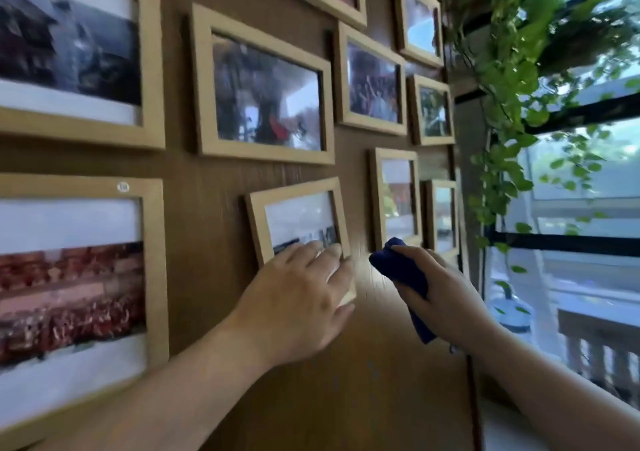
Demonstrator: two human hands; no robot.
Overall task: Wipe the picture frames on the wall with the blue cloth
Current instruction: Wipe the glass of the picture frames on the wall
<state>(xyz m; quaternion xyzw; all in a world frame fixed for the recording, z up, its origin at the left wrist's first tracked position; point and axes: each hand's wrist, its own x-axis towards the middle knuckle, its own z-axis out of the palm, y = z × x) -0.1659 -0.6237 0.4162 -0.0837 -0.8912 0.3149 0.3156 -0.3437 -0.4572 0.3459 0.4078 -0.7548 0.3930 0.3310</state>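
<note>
Several light wooden picture frames hang on a brown wood-panel wall (pixel 207 225). My left hand (pixel 298 295) lies flat over the lower right part of a small tilted frame (pixel 294 208), fingers spread across its glass and right edge. My right hand (pixel 446 288) grips a bunched dark blue cloth (pixel 401 270) just right of that frame, close to the bare wall. The cloth's tail hangs below my palm. The cloth sits below a narrow upright frame (pixel 394 194).
Larger frames hang at the left (pixel 79 277) and above (pixel 263 87). A trailing green plant (pixel 512 104) hangs at the wall's right end beside a black-barred window (pixel 571 243). A white sill runs at the lower right.
</note>
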